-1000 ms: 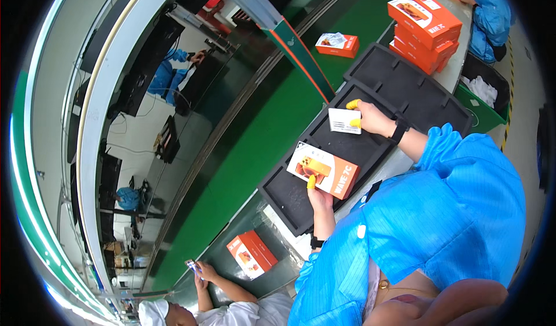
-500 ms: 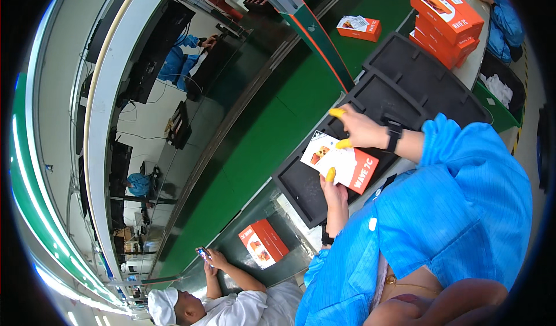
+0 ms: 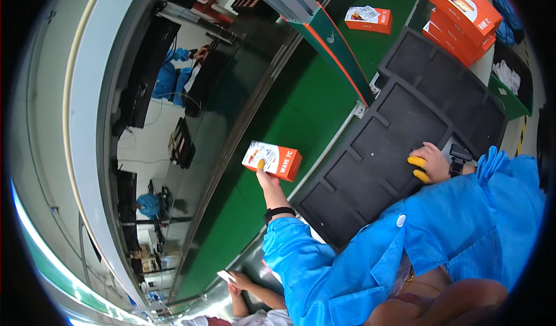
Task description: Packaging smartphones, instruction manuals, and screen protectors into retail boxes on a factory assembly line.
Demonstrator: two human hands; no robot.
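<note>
My left hand (image 3: 267,182) is stretched out to the left and grips an orange-and-white cardboard box (image 3: 282,159) by its near side, the thumb with a yellow finger cot on its white top. The box is over the green belt (image 3: 231,198); whether it touches the belt cannot be told. My right hand (image 3: 430,164) is at the right end of a black tray (image 3: 370,164), its fingers curled in loosely. Two of those fingers wear yellow cots, and nothing shows in them.
A second black tray (image 3: 446,82) lies beyond the first. Several orange boxes (image 3: 460,22) are stacked at the far right, and one more box (image 3: 370,19) lies on the belt. A green post (image 3: 336,51) rises beside the belt. Another person's hands (image 3: 237,285) are at the lower left.
The box has gone left from in front of me to over the belt in my left hand. My right hand has let go of it and moved right. My view has shifted.
</note>
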